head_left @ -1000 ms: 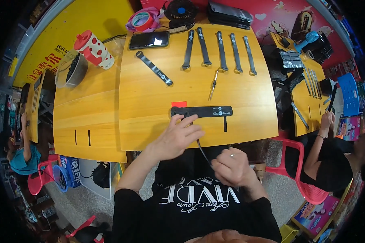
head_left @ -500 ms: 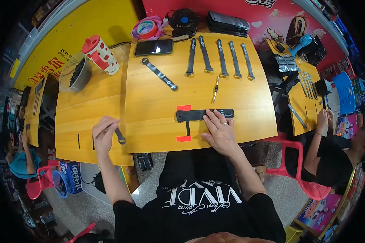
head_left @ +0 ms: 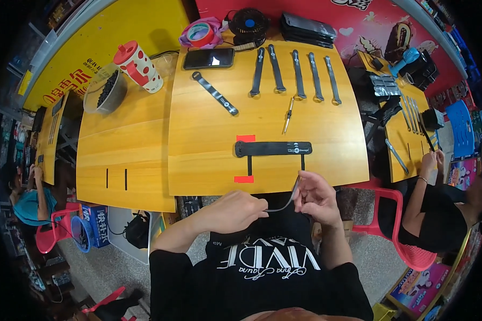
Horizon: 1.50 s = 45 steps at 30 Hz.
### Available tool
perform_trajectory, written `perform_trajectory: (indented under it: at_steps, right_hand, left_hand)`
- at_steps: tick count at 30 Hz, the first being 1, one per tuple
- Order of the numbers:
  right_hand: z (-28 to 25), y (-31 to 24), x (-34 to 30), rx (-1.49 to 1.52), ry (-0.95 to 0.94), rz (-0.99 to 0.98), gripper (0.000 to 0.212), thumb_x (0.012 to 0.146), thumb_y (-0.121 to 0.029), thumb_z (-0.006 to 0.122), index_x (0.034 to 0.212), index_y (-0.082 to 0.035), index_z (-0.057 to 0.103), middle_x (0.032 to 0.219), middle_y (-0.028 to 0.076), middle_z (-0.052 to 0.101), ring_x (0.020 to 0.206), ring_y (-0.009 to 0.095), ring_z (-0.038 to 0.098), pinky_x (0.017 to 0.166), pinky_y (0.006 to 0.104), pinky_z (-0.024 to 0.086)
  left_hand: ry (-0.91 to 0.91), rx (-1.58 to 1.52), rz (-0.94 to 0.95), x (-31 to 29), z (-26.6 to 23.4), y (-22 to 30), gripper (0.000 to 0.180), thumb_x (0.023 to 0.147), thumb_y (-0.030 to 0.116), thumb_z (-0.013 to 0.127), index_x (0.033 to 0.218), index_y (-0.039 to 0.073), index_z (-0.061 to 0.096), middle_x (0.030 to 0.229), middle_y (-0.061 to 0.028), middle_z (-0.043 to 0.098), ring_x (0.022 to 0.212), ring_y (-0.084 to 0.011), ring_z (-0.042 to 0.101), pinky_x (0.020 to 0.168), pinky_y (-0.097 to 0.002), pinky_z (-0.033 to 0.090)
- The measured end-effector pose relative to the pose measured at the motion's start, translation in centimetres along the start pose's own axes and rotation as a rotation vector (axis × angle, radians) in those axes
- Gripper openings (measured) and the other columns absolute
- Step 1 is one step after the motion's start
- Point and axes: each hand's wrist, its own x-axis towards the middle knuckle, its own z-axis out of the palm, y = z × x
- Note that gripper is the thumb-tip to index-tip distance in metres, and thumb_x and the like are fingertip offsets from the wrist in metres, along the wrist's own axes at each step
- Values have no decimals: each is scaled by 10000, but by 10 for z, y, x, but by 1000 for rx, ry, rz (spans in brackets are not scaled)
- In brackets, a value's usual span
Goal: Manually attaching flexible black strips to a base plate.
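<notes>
A thin dark strap (head_left: pixel 281 209) bends between my two hands just off the table's near edge. My left hand (head_left: pixel 231 212) is closed on one end, its fingertips partly hidden behind the back of the hand. My right hand (head_left: pixel 318 198) pinches the other part, with the remaining fingers curled loosely. Beyond them, a wider black strap (head_left: pixel 276 148) with a rounded, slotted end lies flat across the table. Its left end is by red tape (head_left: pixel 246 138), and black lines run down from it toward a second piece of red tape (head_left: pixel 243 180).
Several dark straps (head_left: pixel 299 75) lie in a row at the back, one more strap (head_left: pixel 215 93) slanting left of them. A pen-like tool (head_left: pixel 288 115) sits nearer. A phone (head_left: pixel 209 58), tape roll (head_left: pixel 200 34), fan (head_left: pixel 248 24), tumbler (head_left: pixel 138 67) and bowl of black pieces (head_left: pixel 106 94) stand behind.
My left hand has come right from the side table with the thin strap. My right hand has left the wide strap, drawn back toward me and taken the thin strap's other part.
</notes>
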Motion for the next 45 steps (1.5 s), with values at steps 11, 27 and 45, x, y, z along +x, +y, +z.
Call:
perform_trajectory:
  at_steps: [11, 27, 45]
  right_hand:
    - [-31, -6, -5, -349, 207, -16, 31, 849, 5, 666, 872, 25, 658, 718, 39, 613, 567, 68, 548, 493, 195, 415]
    - [-50, 31, 33, -285, 649, -2, 68, 868, 31, 656, 933, 15, 668, 779, 19, 583, 616, 63, 570, 516, 173, 428]
    - [-58, 41, 40, -669, 694, -155, 143, 823, 113, 621, 927, 22, 584, 830, 25, 562, 675, 53, 531, 599, 179, 417]
  left_hand:
    - [28, -301, -43, 2, -7, -25, 119, 900, 92, 582, 854, -18, 594, 658, -171, 583, 628, -341, 602, 564, -402, 451]
    - [980, -858, -380, 22, 26, -81, 160, 883, -37, 622, 1035, -39, 672, 804, -58, 655, 618, -87, 605, 455, -192, 449]
    - [1111, -832, -477, 36, 27, -84, 183, 847, -32, 674, 1029, -20, 657, 844, -54, 674, 616, -85, 618, 458, -176, 450]
